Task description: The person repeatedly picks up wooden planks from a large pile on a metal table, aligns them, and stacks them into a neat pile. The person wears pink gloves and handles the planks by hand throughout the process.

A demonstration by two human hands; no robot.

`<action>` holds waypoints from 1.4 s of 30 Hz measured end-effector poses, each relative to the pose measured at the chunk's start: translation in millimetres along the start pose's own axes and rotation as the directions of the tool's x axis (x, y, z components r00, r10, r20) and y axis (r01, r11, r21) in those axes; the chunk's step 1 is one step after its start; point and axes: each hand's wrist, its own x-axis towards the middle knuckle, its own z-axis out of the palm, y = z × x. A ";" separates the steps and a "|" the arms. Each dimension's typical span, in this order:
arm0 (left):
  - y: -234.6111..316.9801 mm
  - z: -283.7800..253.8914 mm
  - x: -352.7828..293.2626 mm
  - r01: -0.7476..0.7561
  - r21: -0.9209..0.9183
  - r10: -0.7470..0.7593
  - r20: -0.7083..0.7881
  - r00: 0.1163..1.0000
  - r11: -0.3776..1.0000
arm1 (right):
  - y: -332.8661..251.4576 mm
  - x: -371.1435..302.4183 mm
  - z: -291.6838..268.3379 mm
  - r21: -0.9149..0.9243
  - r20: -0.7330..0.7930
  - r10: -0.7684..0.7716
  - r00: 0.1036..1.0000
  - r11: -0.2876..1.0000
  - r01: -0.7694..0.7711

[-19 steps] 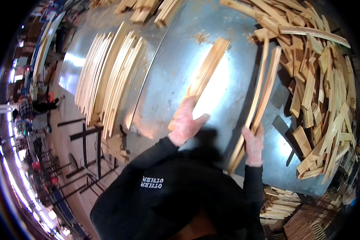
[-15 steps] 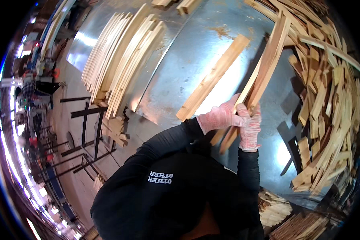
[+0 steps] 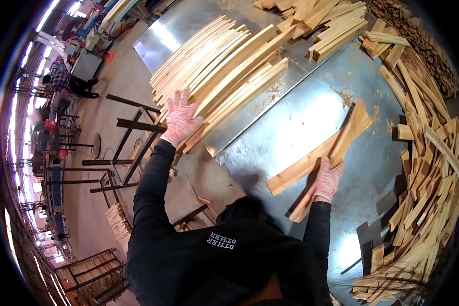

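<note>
My right hand [image 3: 329, 181], in a pink-and-white knit glove, is closed around a narrow wooden slat [image 3: 348, 133]. The slat is tilted across a wider wooden board [image 3: 301, 166] that lies on the metal table [image 3: 270, 133]. My left hand [image 3: 181, 118], gloved alike, is stretched out to the left with its fingers spread. It rests at the near ends of a row of stacked wooden strips [image 3: 204, 61]. A longer, thicker strip [image 3: 245, 69] lies along the row, with its near end beside my left fingers.
A large heap of loose wood pieces [image 3: 418, 173] covers the table's right side. More boards [image 3: 339, 30] lie at the far edge. A dark metal frame [image 3: 132, 125] stands left of the table. Further left, a person [image 3: 58, 81] is near machines.
My left hand has left the slats held in both hands and reached left to the strip row. My right hand keeps one slat, now over the board. The view has turned left.
</note>
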 end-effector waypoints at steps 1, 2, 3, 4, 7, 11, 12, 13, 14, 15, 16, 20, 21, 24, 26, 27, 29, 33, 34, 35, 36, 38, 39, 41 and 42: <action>-17.9 2.3 9.7 0.041 0.011 -0.042 0.069 0.997 0.999 | -8.7 1.3 12.7 -0.028 0.034 -0.009 0.999 1.000 0.010; -23.4 2.7 19.0 0.091 0.112 -0.105 0.126 0.987 0.990 | -20.6 -3.7 23.0 -0.149 0.013 -0.013 1.000 0.989 0.015; -28.2 1.4 28.2 0.217 -0.021 -0.209 0.188 0.960 0.976 | -34.4 -11.8 35.5 -0.267 -0.007 -0.017 1.000 0.964 0.015; -26.9 -2.9 43.1 0.331 -0.151 -0.284 0.267 0.921 0.931 | -46.8 -18.4 43.4 -0.383 -0.040 -0.015 0.999 0.924 -0.001; -44.3 6.3 54.6 0.398 -0.058 -0.377 0.227 0.898 0.915 | -60.1 -19.2 51.1 -0.454 -0.051 0.015 0.999 0.890 -0.037; -58.8 20.7 57.7 0.297 -0.031 -0.277 0.286 0.917 0.954 | -41.7 -6.9 51.9 -0.290 -0.036 0.027 0.999 0.956 -0.036; -57.4 27.8 56.4 0.267 -0.019 -0.251 0.292 0.923 0.963 | -36.2 -6.1 46.6 -0.233 -0.011 0.016 1.000 0.972 -0.018; -46.4 25.3 52.8 0.277 0.040 -0.277 0.279 0.920 0.960 | -61.3 -14.2 24.6 -0.131 0.172 0.201 0.964 0.975 -0.180; -21.7 9.7 57.3 0.298 0.134 -0.324 0.287 0.901 0.945 | -23.0 -6.4 38.6 0.258 0.139 -0.077 0.987 0.965 0.039; -15.8 9.9 63.6 0.287 0.103 -0.305 0.280 0.910 0.952 | 15.9 3.1 45.2 0.567 0.265 -0.084 0.961 0.819 -0.085; -19.7 13.5 61.3 0.289 0.080 -0.300 0.282 0.911 0.954 | 29.7 1.9 42.8 0.784 0.381 -0.142 0.914 0.574 -0.237; -0.9 15.3 44.1 0.115 0.361 -0.080 -0.110 0.991 0.925 | -26.9 -28.6 17.5 0.739 0.522 -0.567 0.637 -0.072 -0.669; 28.0 9.1 40.0 0.090 -0.036 -0.093 -0.085 0.992 0.995 | -22.7 -34.0 10.1 0.746 0.581 -0.402 0.707 -0.084 -0.660; 148.4 21.2 1.7 -0.175 -0.792 0.299 0.010 0.954 0.585 | 32.2 -16.3 35.3 0.869 0.365 -0.294 0.883 0.447 -0.210; 209.3 40.6 -31.8 0.523 -0.839 0.524 0.515 0.678 0.149 | 9.9 -20.0 29.5 0.829 0.423 -0.144 0.894 0.460 -0.318; 248.3 35.0 -31.7 0.561 -0.806 0.539 0.562 0.627 0.188 | -11.0 -21.1 20.6 0.810 0.515 -0.033 0.857 0.346 -0.473; 266.8 36.2 -30.0 0.552 -0.776 0.515 0.623 0.589 0.307 | -14.8 -17.3 7.2 0.720 0.505 0.022 0.863 0.541 -0.435; 267.5 46.3 -54.8 0.231 -0.753 0.269 0.477 0.837 0.616 | 24.9 7.1 21.9 0.524 0.416 -0.032 0.909 0.825 -0.211; 265.5 42.9 -63.4 0.123 -0.697 0.190 0.354 0.916 0.707 | 15.3 -1.5 30.4 0.386 0.354 -0.048 0.934 0.917 -0.099; 264.2 47.1 -66.8 -0.122 -0.712 0.330 0.160 0.930 0.691 | 5.4 -11.2 36.8 0.210 0.289 -0.061 0.956 0.978 -0.001; 261.9 45.7 -79.1 0.113 -0.821 0.318 0.339 0.885 0.560 | -7.4 -19.0 45.2 0.026 0.224 -0.079 0.971 0.997 0.076; 276.3 58.0 -97.0 0.184 -0.668 0.164 0.423 0.891 0.721 | -44.0 -28.1 35.1 -0.141 0.438 -0.019 0.899 0.986 0.089; 276.5 65.6 -101.5 0.240 -0.601 0.090 0.466 0.880 0.762 | -40.0 -24.1 44.7 -0.163 0.460 -0.076 0.885 0.972 0.169; 269.6 76.6 -92.9 0.402 -0.563 -0.002 0.579 0.815 0.722 | -58.0 -17.9 23.4 -0.228 0.598 -0.044 0.800 0.948 0.222; 264.0 76.8 -90.0 0.445 -0.719 0.081 0.567 0.820 0.534 | -64.6 -13.5 15.4 -0.255 0.659 -0.022 0.752 0.934 0.251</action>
